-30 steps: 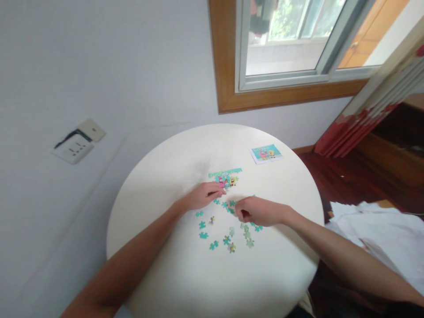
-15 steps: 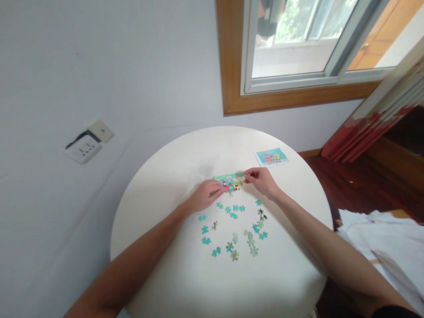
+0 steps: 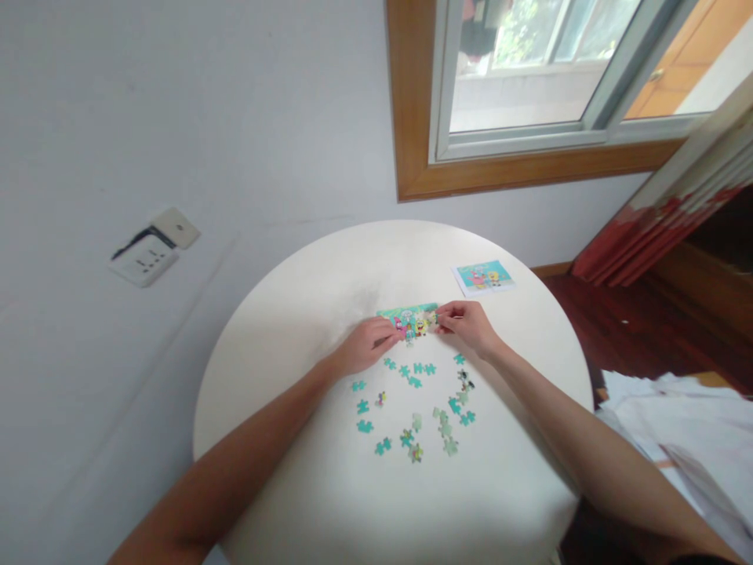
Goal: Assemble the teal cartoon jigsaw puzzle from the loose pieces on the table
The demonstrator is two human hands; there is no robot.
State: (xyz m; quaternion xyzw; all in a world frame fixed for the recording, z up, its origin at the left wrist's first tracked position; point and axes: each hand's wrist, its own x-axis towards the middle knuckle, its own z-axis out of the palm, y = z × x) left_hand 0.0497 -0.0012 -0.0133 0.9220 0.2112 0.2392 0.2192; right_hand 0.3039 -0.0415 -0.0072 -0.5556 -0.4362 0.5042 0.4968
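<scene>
A partly joined jigsaw puzzle with colourful cartoon figures lies flat on the white round table. My left hand rests at its left edge, fingers closed together and pressing on the puzzle; they cover its lower left corner. At the right edge my right hand has thumb and fingers pinched on a small puzzle piece, mostly hidden by the fingertips. Nearer to me lie several loose teal pieces, several pale green pieces and a multicoloured piece.
A picture card with the same cartoon figures lies at the table's back right. The round white table stands against the wall below a window. White papers are heaped at the right, beyond the table's edge.
My right hand has shifted slightly down along the puzzle's right edge, and more of the top right corner shows. My left hand stays in place.
</scene>
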